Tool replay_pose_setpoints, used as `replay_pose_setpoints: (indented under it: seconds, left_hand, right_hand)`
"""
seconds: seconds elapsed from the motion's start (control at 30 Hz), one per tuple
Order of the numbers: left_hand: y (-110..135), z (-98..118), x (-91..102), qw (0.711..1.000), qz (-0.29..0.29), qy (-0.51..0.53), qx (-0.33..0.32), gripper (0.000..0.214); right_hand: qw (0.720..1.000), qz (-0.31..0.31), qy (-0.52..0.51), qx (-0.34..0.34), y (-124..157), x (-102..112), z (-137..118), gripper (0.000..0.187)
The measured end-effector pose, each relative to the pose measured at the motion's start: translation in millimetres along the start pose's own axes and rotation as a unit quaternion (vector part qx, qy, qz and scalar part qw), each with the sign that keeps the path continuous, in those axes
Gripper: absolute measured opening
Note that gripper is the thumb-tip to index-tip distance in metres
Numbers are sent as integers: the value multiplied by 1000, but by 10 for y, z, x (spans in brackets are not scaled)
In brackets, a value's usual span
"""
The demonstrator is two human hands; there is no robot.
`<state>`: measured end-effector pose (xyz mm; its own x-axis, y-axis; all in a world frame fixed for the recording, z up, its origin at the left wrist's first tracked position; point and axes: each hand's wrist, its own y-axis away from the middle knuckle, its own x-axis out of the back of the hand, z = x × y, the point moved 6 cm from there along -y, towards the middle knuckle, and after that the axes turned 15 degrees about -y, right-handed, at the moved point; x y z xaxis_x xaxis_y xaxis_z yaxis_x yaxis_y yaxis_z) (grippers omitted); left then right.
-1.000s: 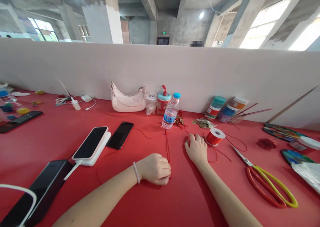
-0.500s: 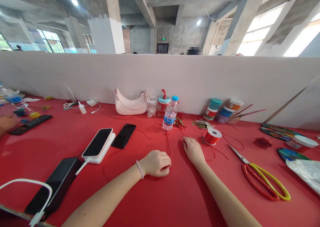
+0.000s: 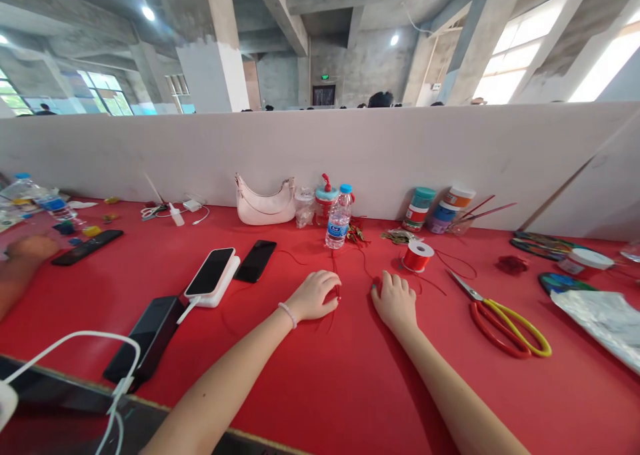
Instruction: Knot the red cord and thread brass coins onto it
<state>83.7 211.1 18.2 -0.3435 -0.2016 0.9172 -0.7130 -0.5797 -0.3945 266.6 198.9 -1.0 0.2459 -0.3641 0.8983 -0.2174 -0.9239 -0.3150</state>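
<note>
My left hand point(image 3: 316, 295) lies on the red table point(image 3: 310, 388) with its fingers curled around a thin red string point(image 3: 334, 268) that runs away toward a water bottle point(image 3: 338, 218). My right hand point(image 3: 395, 300) rests palm down a little to the right, fingers bent and pressed on the cloth; what lies under them is hidden. A spool of red string point(image 3: 417, 256) stands just beyond my right hand, loose thread trailing from it. Red and yellow scissors point(image 3: 500, 311) lie to the right of that hand.
Two phones point(image 3: 215, 273) point(image 3: 255, 261) and a black power bank point(image 3: 144, 331) with a white cable lie at the left. A pink bag point(image 3: 265, 205), cups and paint jars point(image 3: 440, 211) line the white partition. Another person's hand point(image 3: 30, 249) rests at the far left. Foil point(image 3: 600, 318) lies at right.
My left hand has slid forward along the string, away from me. My right hand stays near the spool. The view has pulled back, showing the table's near edge and another person's hand at left.
</note>
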Motion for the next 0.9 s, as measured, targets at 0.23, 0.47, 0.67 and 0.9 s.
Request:
replay_pose_setpoints:
  seconds: [0.23,0.47,0.67,0.9]
  left_hand:
    - [17,-87,-174,997,-44,-46,48,51]
    - [74,-88,-264,990,-91,-86,64,59]
    - [138,-28,-182,993,-75,-61,66,57]
    - [215,232,12,996,-21,90,-13,48]
  right_hand:
    - [997,-19,2,-71,255,158,280,30]
    - [997,-29,3,-67,400,187,391,24]
    - [972,-24,-230,-35,407,129,327,21]
    - [789,-108,-604,23,410,61,-204,26]
